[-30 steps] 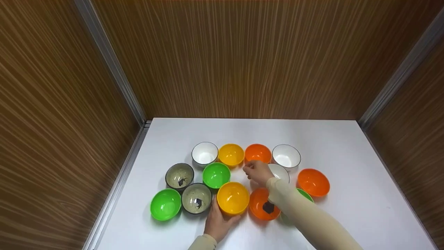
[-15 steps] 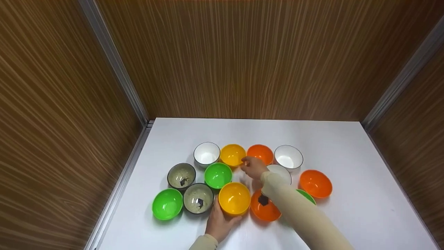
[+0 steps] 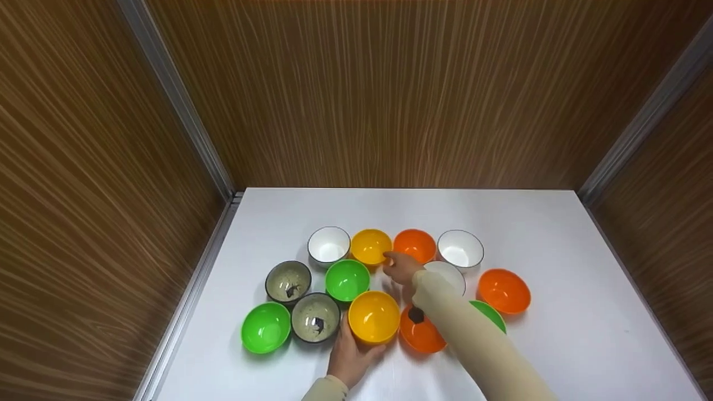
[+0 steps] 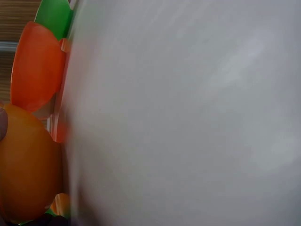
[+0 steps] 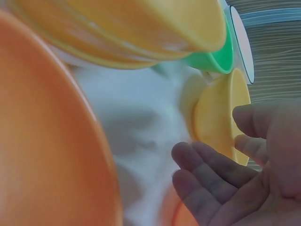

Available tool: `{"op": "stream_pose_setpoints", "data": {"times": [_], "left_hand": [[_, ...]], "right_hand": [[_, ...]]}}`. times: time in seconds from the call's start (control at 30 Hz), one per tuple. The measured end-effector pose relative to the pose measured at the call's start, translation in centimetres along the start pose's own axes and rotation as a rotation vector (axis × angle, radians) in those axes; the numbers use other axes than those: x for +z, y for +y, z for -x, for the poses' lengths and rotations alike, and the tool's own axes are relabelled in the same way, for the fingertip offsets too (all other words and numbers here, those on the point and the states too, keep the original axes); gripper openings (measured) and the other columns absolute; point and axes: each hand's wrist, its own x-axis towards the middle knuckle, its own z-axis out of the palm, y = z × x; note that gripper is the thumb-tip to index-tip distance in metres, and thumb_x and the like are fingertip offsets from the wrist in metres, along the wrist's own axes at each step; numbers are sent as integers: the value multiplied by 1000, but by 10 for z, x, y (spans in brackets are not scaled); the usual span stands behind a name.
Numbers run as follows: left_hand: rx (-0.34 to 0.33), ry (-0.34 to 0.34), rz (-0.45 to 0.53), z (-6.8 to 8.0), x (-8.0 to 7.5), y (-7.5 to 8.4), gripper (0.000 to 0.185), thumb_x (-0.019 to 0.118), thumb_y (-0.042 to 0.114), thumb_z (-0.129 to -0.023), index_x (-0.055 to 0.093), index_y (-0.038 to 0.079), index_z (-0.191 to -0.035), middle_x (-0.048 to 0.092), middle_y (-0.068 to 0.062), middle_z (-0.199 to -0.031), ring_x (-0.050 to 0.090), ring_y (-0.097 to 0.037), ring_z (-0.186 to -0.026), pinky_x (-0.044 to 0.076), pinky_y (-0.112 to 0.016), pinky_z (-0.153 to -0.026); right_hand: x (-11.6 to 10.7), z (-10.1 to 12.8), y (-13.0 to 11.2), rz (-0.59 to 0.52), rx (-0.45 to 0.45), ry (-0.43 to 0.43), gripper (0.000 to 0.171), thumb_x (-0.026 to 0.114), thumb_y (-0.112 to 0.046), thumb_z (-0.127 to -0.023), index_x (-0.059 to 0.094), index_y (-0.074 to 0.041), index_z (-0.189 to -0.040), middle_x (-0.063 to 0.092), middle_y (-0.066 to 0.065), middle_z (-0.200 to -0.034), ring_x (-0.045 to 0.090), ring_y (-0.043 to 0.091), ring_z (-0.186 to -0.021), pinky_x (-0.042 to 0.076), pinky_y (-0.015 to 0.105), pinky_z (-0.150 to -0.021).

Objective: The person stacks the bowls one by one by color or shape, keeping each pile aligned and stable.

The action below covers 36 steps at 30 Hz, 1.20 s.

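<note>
Nearest the table's (image 3: 557,234) front edge, the left hand (image 3: 351,356) cups the near yellow bowl (image 3: 374,316), fingers curled round its side; that bowl sits upright, mouth up, in the front row left of centre. As round bowls, they have no long axis beyond the vertical. Farther in, the right hand (image 3: 402,270) reaches toward the far yellow bowl (image 3: 371,246) in the back row, fingers loosely spread, the forefinger at its rim, gripping nothing. That bowl also stands mouth up, on the table. Judging by this, no bowls are stacked yet: the two yellow ones remain apart, with the other bowls loose around them.
</note>
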Motion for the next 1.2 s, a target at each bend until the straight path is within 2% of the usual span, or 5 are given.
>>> {"op": "stream_pose_setpoints", "data": {"times": [0.3,0.53,0.73,0.97,1.2], "left_hand": [[22,15,-2,0,-2,2,113,83,50,-67,20,2,-148,35,-22,-148,38,-35,-133,30,-50,-112],[41,22,3,1,-2,1,113,83,50,-66,21,1,-147,36,-22,-147,40,-35,-132,31,-50,-111],[24,8,5,0,0,2,114,83,49,-67,19,0,-148,34,-23,-148,38,-36,-133,30,-50,-112],[90,38,-13,0,1,1,111,86,42,-67,21,-2,-146,38,-23,-145,40,-35,-132,31,-48,-112],[86,41,-16,1,1,-1,113,84,47,-67,20,-2,-147,36,-25,-146,39,-36,-132,31,-49,-111]], "right_hand": [[1,5,-4,20,-35,13,48,54,-24,-96,47,-9,-140,58,11,-130,55,27,-117,42,46,-104],[4,4,-6,-47,23,12,39,58,-26,-95,54,-11,-131,62,8,-120,58,23,-104,47,44,-98],[4,6,-4,-8,22,20,39,60,-28,-94,54,-13,-130,62,5,-119,58,21,-101,50,43,-94],[3,12,-6,70,-72,37,38,58,-25,-95,55,-6,-128,63,9,-119,58,26,-109,47,42,-97],[1,15,-10,76,-50,24,41,59,-32,-95,54,-12,-131,61,5,-121,58,23,-106,49,41,-94]]}}
